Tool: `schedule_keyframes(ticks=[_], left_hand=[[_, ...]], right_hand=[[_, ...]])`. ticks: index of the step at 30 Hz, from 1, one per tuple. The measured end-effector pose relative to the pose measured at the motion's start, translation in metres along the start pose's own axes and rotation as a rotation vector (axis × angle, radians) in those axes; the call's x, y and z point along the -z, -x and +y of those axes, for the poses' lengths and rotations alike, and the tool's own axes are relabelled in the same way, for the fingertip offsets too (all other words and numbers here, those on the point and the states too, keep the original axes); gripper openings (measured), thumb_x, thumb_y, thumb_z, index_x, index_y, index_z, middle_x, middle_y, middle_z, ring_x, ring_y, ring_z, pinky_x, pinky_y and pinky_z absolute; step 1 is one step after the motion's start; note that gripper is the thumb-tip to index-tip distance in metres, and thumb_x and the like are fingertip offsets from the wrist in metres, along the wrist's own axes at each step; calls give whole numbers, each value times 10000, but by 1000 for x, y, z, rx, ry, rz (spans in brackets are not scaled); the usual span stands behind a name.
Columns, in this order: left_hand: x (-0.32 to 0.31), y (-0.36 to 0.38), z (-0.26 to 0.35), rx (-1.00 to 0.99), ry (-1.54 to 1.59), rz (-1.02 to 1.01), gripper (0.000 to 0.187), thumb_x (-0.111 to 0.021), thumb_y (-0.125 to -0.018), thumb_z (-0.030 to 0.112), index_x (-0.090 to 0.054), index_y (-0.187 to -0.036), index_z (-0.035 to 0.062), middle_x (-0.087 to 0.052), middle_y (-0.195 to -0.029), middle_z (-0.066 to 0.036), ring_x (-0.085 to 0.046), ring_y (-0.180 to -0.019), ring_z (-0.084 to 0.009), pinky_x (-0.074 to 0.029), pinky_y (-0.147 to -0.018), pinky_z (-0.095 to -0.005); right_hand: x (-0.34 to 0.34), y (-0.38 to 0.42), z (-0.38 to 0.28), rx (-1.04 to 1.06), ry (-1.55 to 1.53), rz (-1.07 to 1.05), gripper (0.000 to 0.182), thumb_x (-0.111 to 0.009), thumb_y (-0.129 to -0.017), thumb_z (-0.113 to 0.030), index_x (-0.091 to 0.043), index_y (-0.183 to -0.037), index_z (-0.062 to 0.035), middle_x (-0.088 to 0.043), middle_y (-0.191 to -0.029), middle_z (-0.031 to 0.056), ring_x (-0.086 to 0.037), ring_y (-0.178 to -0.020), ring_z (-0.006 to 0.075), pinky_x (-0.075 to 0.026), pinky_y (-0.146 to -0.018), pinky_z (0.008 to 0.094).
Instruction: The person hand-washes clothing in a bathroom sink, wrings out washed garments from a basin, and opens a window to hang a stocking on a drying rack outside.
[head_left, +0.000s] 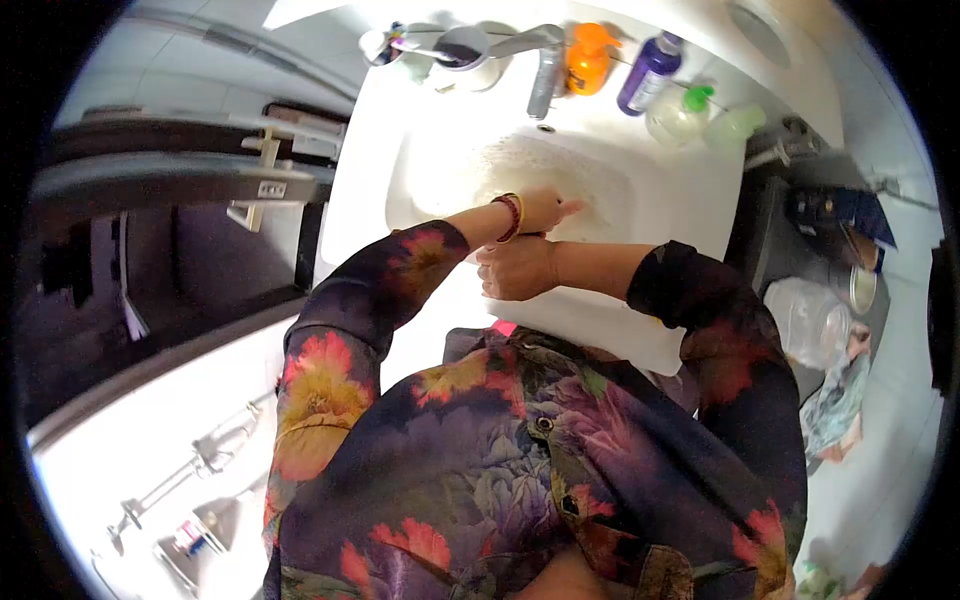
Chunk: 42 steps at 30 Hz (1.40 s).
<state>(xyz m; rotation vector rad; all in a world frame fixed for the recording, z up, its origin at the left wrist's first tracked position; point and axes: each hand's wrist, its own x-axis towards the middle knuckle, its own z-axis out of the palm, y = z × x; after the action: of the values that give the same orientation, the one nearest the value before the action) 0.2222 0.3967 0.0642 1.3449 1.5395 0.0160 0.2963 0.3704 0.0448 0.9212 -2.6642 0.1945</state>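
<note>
Over the basin of a white sink, my left hand points away from me, its back facing up. A finger or thumb stretches to the right while the other fingers look curled under, mostly out of sight. A red beaded bracelet and a yellowish band circle that wrist. My right hand is closed near the sink's front rim, just below the left wrist. A small dark patch shows between the hands; what it is, I cannot make out. Whitish, sudsy water covers part of the basin floor.
Behind the basin stand a faucet, an orange pump bottle, a purple bottle and a clear bottle with a green pump. Cups with toothbrushes are at back left. A clear plastic container sits to the right.
</note>
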Motion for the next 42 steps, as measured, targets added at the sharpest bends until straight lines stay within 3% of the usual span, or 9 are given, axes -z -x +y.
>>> schedule_keyframes(ticks=[4,7,10,13,17,22,25,33,42], left_hand=[[0,4,-7,-248,-183,112,537,-381,-854,444,-592,-621,8,-560,-563,-121,-557,-558,-225,-439,-599,-359],[-9,-27,-35,-153,-116,89,453,-391,-860,395,-634,-711,44,-608,-675,-126,-574,-675,-224,-443,-686,-359],[0,-31,-62,-189,268,110,469,-386,-855,426,-653,-741,58,-624,-731,-114,-574,-723,-201,-435,-711,-326],[9,63,-53,-119,875,162,479,-527,-757,536,-627,-794,69,-613,-825,-72,-555,-749,-159,-449,-684,-306],[-10,130,-85,-234,1372,49,439,-492,-815,462,-520,-1021,75,-573,-896,-65,-571,-728,-156,-487,-591,-289],[-68,243,-159,-446,1415,593,483,-620,-767,312,-449,-1135,50,-552,-929,-47,-554,-758,-114,-476,-588,-237],[-102,286,-195,-388,1434,761,496,-657,-735,247,-454,-1151,68,-548,-945,-35,-534,-774,-110,-450,-582,-240],[-287,416,-331,74,1911,927,430,-645,-722,293,-483,-1101,171,-538,-926,15,-490,-804,-112,-416,-559,-276],[-382,590,-464,148,2054,1876,251,-613,-730,264,-533,-940,152,-552,-761,16,-512,-657,-113,-397,-449,-269]], right_hand=[[-16,-1,4,-26,-75,-22,167,-491,-739,-188,-510,-600,-97,-494,-620,38,-499,-682,181,-411,-640,292],[11,-11,5,-12,-154,-150,184,-493,-742,-170,-549,-599,-69,-539,-645,60,-536,-697,205,-440,-677,304],[31,-14,6,-70,-126,120,158,-585,-697,-187,-510,-604,-84,-514,-696,47,-523,-714,194,-436,-647,312],[45,-24,-1,-182,-18,326,121,-657,-641,-140,-548,-645,-88,-511,-741,42,-504,-743,223,-416,-646,341],[61,-57,3,-623,-312,473,277,-615,-746,-162,-529,-953,1,-527,-950,102,-516,-867,234,-411,-771,349],[29,-128,0,-1070,-822,541,265,-532,-839,-192,-489,-1009,6,-510,-1011,73,-474,-903,143,-366,-826,246],[-2,-158,-19,-1025,-1072,330,200,-512,-855,-195,-533,-935,-14,-526,-906,36,-472,-842,99,-376,-791,223],[-139,-314,-173,-1333,-1826,-52,267,-510,-845,-262,-498,-1009,-52,-540,-890,61,-544,-749,174,-451,-626,309],[-198,-440,-236,-1182,-1756,-428,211,-482,-861,-227,-515,-949,-38,-534,-768,46,-545,-665,158,-456,-589,289]])
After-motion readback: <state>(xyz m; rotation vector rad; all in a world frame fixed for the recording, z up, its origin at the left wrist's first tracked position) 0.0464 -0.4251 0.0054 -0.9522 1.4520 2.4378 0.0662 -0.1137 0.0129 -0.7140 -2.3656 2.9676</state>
